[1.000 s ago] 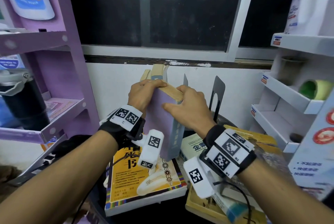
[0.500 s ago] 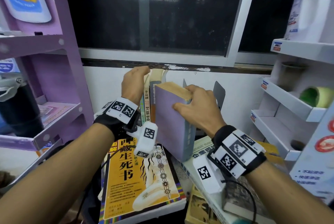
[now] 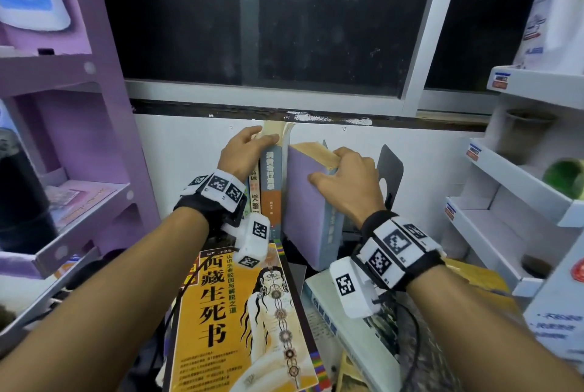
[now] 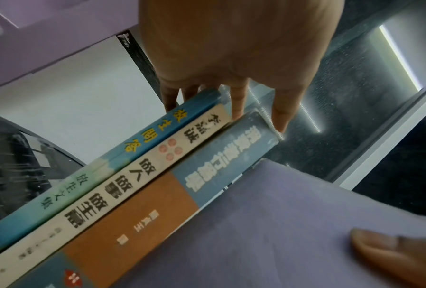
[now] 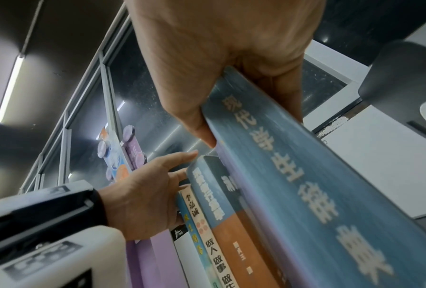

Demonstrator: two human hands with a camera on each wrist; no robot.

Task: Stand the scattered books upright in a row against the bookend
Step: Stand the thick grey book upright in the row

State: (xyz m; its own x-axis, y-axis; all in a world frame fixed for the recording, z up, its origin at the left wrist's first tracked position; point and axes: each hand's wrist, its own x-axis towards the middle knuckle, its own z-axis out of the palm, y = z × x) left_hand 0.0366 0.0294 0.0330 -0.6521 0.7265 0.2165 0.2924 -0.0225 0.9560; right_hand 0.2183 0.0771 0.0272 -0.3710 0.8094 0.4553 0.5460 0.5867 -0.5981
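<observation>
yellow book [image 3: 240, 325] cover "西藏生死书", cream spine [image 4: 123, 187] "做人做事做生意"

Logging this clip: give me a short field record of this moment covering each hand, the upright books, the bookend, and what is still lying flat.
left hand: fingers laid over the tops of the standing books, steadying them
right hand: grips the purple book by its top edge
standing books: three spines side by side, upright
purple book position: upright, just right of the standing books
bookend: dark metal, right of the purple book
still flat: yellow book in front; white book beside it
</observation>
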